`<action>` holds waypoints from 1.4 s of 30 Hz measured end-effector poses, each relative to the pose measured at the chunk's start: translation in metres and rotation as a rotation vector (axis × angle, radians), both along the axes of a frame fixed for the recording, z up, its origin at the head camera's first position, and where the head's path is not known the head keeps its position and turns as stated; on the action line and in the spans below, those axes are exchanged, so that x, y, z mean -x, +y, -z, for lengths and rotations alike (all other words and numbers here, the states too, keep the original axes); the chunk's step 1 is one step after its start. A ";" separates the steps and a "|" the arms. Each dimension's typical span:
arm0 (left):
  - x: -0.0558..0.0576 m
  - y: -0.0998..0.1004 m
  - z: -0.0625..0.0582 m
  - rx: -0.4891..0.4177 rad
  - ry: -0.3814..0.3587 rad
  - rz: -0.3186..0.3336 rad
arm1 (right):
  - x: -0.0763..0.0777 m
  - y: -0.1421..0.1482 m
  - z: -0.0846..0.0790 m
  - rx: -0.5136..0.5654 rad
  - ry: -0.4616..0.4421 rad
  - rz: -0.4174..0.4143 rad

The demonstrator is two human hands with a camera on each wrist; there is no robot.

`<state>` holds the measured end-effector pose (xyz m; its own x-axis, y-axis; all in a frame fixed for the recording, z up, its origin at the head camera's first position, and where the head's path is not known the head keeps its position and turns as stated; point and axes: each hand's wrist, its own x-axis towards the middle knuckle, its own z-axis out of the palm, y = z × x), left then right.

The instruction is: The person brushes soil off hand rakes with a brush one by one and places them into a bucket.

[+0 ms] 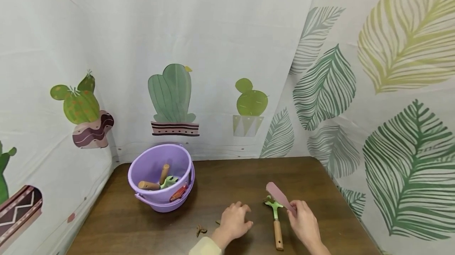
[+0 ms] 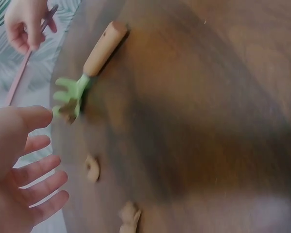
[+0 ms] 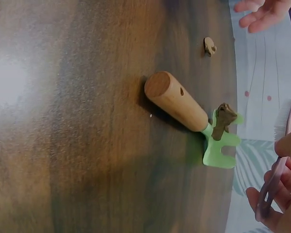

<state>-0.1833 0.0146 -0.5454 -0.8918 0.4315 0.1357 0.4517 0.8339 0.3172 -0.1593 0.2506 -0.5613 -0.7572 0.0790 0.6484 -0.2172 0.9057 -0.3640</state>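
My right hand (image 1: 304, 223) grips a pink brush (image 1: 278, 194), its pale bristles showing in the right wrist view. Beneath the brush head lies a small green hand rake (image 1: 278, 233) with a wooden handle, flat on the table. A brown clump (image 3: 224, 119) clings to the rake's tines. To the left of the rake, my left hand (image 1: 233, 223) hovers over the table with fingers spread and nothing in them. Close to it are small brown pieces (image 1: 200, 229), and the left wrist view shows a curled brown piece (image 2: 92, 168) too.
A purple bucket (image 1: 163, 199) stands tilted at the back left of the brown wooden table (image 1: 227, 180). Inside it are wooden-handled tools (image 1: 149, 185), one with a green head. A printed curtain (image 1: 220, 49) hangs behind the table's far edge.
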 end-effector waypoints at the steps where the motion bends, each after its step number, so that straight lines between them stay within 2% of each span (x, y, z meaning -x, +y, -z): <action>1: -0.001 0.004 0.002 0.007 -0.003 0.002 | -0.001 0.001 0.000 0.001 0.000 0.003; 8: -0.007 0.035 0.015 0.049 -0.041 -0.011 | -0.004 0.008 0.002 0.014 0.007 0.020; 11: -0.010 0.047 0.020 0.041 -0.066 -0.030 | -0.005 0.010 0.003 0.021 -0.003 0.026; 14: -0.013 0.060 0.025 0.037 -0.064 -0.063 | -0.005 0.011 0.004 0.030 -0.014 0.039; 17: -0.016 0.071 0.030 0.060 -0.026 -0.101 | -0.005 0.012 0.005 0.033 -0.013 0.049; 26: -0.025 0.101 0.044 0.082 -0.002 -0.189 | -0.001 0.021 0.002 0.009 -0.003 0.033; 33: -0.028 0.111 0.050 0.102 -0.007 -0.261 | 0.001 0.026 0.001 -0.006 -0.012 0.017; 42: -0.030 0.109 0.058 0.067 0.047 -0.245 | -0.002 0.036 0.005 0.032 -0.054 0.073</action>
<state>-0.1536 0.1233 -0.6038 -0.9643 0.2129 0.1577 0.2466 0.9388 0.2407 -0.1568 0.2869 -0.5658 -0.7823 0.1552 0.6033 -0.1307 0.9060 -0.4026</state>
